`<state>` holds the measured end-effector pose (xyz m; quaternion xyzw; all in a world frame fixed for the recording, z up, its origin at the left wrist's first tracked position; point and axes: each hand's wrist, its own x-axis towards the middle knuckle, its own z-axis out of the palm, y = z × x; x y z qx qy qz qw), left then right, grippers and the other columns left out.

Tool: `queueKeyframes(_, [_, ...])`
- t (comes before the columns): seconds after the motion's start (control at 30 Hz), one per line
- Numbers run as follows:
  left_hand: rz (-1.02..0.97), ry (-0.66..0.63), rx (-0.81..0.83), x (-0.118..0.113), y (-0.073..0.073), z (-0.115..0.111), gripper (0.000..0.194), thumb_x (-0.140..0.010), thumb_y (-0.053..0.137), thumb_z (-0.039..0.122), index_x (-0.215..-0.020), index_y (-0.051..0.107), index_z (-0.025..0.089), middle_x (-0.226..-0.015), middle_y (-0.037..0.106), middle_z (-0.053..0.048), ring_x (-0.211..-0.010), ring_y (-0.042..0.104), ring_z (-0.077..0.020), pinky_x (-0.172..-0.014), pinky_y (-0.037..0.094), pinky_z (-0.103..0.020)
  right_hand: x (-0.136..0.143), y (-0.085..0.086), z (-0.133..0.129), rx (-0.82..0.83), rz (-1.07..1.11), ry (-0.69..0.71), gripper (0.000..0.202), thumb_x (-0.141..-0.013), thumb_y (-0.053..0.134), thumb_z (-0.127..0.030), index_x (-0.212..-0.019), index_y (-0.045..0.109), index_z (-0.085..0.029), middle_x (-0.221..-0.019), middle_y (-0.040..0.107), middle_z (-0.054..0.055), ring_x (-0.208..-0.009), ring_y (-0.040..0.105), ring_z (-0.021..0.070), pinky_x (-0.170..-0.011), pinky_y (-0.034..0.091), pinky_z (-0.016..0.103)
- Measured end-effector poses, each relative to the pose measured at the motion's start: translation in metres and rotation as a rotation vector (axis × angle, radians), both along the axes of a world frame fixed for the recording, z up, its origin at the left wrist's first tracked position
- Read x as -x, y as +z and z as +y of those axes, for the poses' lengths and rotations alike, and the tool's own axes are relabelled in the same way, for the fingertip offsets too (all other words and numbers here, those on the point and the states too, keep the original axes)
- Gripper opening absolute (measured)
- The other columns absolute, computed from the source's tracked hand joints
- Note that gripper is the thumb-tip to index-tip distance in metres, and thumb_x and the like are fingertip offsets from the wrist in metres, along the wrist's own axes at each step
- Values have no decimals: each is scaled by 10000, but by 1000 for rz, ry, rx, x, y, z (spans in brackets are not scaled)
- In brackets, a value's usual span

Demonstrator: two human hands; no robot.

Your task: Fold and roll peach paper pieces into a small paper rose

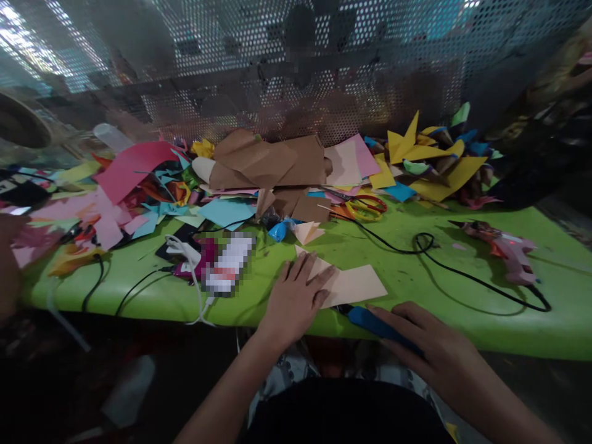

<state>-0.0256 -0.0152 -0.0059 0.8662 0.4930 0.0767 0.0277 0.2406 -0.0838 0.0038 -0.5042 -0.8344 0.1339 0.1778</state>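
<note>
A pale peach sheet of paper [361,285] lies near the front edge of the green table. My left hand [298,296] rests flat on its left part, fingers spread. In my right hand [416,339] is a blue-handled tool [377,325], its dark tip pointing left at the sheet's lower edge; what kind of blade or tip it has is too dark to tell. Just beyond my left hand sits a small folded peach piece [309,232], beside a crumpled blue item [279,230].
A pink glue gun [511,253] with a black cord lies right. Left are a phone [230,264], white cable [197,277] and yellow glue gun [76,259]. Behind are scissors [370,208], brown paper [272,161] and yellow cutouts [409,145]. Another person's arm [8,265] shows far left.
</note>
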Motion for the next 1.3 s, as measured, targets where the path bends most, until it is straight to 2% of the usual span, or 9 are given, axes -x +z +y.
queueKeyframes(0.33, [-14,0,3,1,1,0,458,-1014,362,394,-1472,359,393,-1578,334,-43,-1466,266,-267,-1147,298,-516,23,-5,-2,18,16,22,395,-964,487,-353,-1344,567,-285,-1076,651,74,-839,691,209,-679,585,333])
queueKeyframes(0.57, [3,-81,36,13,7,13,439,-1009,372,393,-1446,399,402,-1553,390,4,-1412,342,-248,-1078,373,-476,22,-6,1,35,36,34,405,-962,501,-381,-1360,543,-314,-1066,637,66,-842,686,213,-675,584,339])
queueKeyframes(0.77, [-29,-73,50,14,5,12,441,-1009,370,383,-1449,392,398,-1564,370,0,-1429,303,-254,-1082,341,-504,36,-13,-1,90,53,65,416,-946,530,-338,-1363,536,-333,-1104,629,78,-883,677,230,-719,579,376])
queueKeyframes(0.83, [-55,-70,62,14,4,11,444,-1005,383,379,-1448,389,400,-1568,363,3,-1435,289,-250,-1087,326,-508,37,-9,-2,132,64,87,425,-934,547,-327,-1358,545,-358,-1123,637,71,-902,677,232,-737,579,374])
queueKeyframes(0.93, [-98,-65,99,15,5,12,451,-990,425,368,-1441,401,386,-1576,349,9,-1432,293,-254,-1092,310,-511,28,13,5,235,96,120,415,-917,582,-354,-1330,576,-393,-1142,657,49,-945,678,222,-777,575,330])
queueKeyframes(1.03, [-137,-76,148,16,7,19,494,-949,507,376,-1435,420,352,-1543,405,-16,-1402,342,-277,-1092,301,-509,5,44,32,253,106,58,374,-910,590,-392,-1281,634,-366,-1097,681,56,-954,674,228,-801,556,315])
queueKeyframes(1.13, [-166,-98,149,16,14,29,547,-851,645,429,-1369,510,314,-1410,539,-69,-1360,387,-313,-1099,272,-521,-19,66,85,45,81,-83,415,-909,571,-445,-1300,630,-319,-1073,684,76,-985,650,262,-859,517,379])
queueKeyframes(1.23, [-177,-97,149,13,22,38,617,-730,746,498,-1287,584,287,-1293,587,-90,-1273,456,-337,-1084,278,-528,-34,71,157,-134,29,-175,414,-896,562,-443,-1258,660,-266,-1108,676,96,-1015,630,290,-882,490,409])
queueKeyframes(1.3, [-174,-65,162,10,26,42,670,-646,793,538,-1233,619,265,-1239,596,-100,-1201,496,-349,-1050,312,-524,-34,66,204,-170,-22,-243,390,-875,582,-417,-1209,682,-241,-1061,682,99,-992,629,296,-868,488,413])
